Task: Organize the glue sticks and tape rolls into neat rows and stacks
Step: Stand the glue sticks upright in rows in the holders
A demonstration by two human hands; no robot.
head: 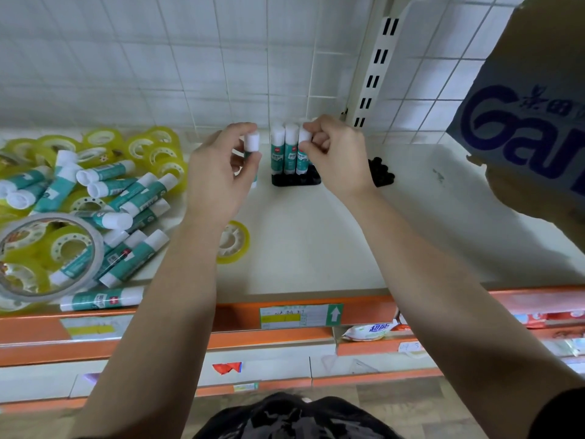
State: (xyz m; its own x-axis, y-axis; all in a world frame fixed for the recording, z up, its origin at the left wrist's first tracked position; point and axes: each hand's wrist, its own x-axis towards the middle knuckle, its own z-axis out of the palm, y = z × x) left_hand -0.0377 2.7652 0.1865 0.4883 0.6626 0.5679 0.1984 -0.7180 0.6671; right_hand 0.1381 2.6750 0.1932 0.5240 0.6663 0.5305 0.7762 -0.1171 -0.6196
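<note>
Several teal-and-white glue sticks stand upright in a black holder tray at the back of the shelf. My right hand pinches the white cap of the rightmost standing stick. Just left of the tray, my left hand holds another glue stick upright by its cap end. A loose heap of glue sticks lies at the left among yellow tape rolls. One yellow tape roll lies flat by my left forearm. A large clear tape roll sits at the front left.
A white wire grid backs the cream shelf. A cardboard box with blue lettering stands at the right. A second black tray lies behind my right wrist. Orange price rails and lower shelves run below.
</note>
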